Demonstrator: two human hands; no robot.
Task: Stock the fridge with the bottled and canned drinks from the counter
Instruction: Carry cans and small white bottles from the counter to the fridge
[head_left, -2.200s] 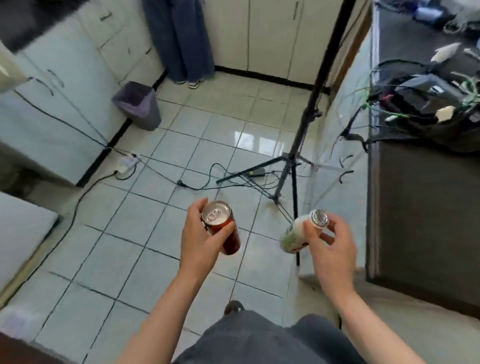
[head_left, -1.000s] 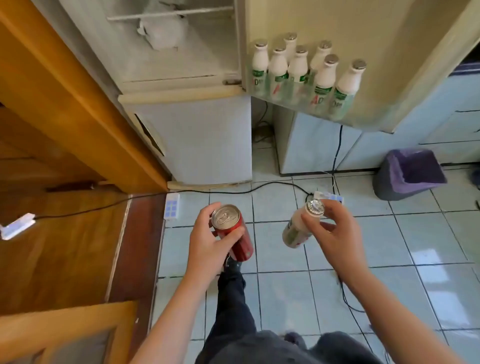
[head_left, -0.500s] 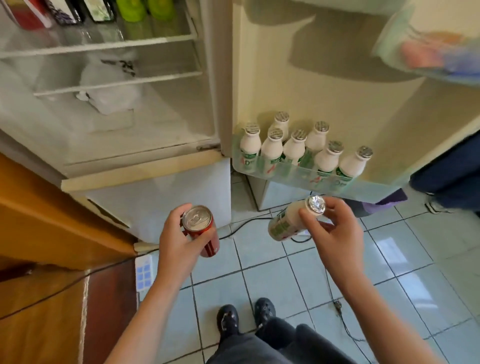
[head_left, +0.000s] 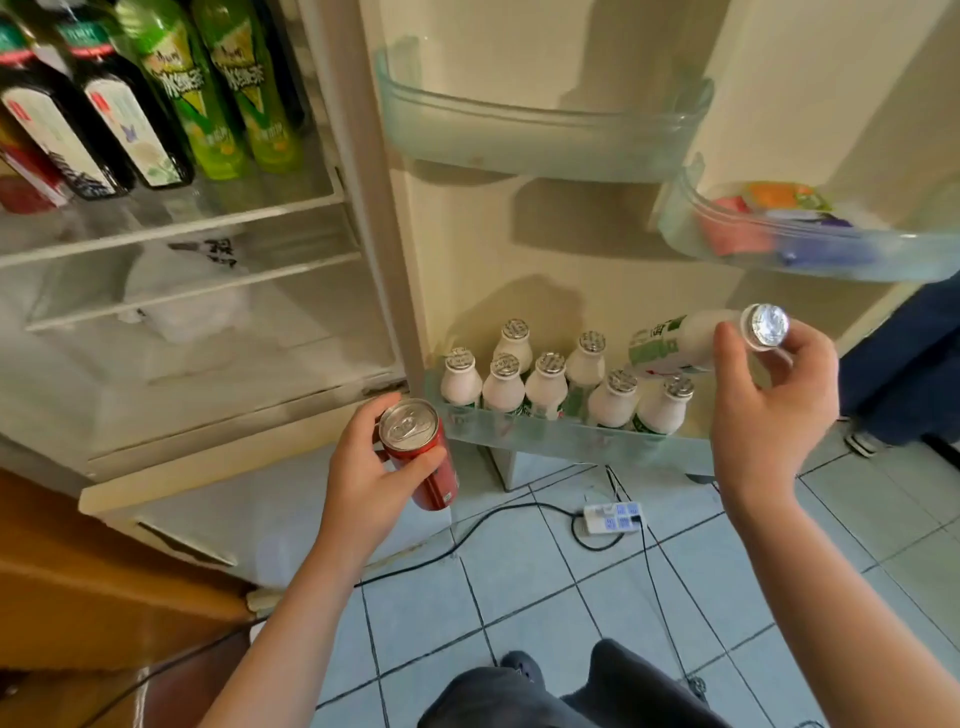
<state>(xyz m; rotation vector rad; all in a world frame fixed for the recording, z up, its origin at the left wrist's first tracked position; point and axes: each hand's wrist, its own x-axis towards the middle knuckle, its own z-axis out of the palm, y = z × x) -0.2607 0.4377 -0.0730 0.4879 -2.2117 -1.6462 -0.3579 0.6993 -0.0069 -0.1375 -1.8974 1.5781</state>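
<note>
**Can and bottle held before the open fridge**

A red can (head_left: 422, 460) is held slightly tilted in the left hand (head_left: 363, 480), whose grip is clamped round its side, with the thumb across the front. The can is carried low in front of the fridge (head_left: 363, 208), just left of the lower door shelf (head_left: 519, 432). A white bottle (head_left: 675, 344) with a green label is held almost on its side by the right hand (head_left: 769, 415). That grip is pinched on the neck, just behind the foil cap (head_left: 764, 325). The bottle is poised over the right end of the lower door shelf, where seven similar small bottles (head_left: 545, 389) are stood upright. Inside the fridge, green bottles (head_left: 218, 88) and dark bottles (head_left: 104, 119) are ranged on a glass shelf, and a white bag (head_left: 182, 291) is seen beneath it. A power strip (head_left: 613, 517) is laid on the tiled floor (head_left: 519, 597).
</note>
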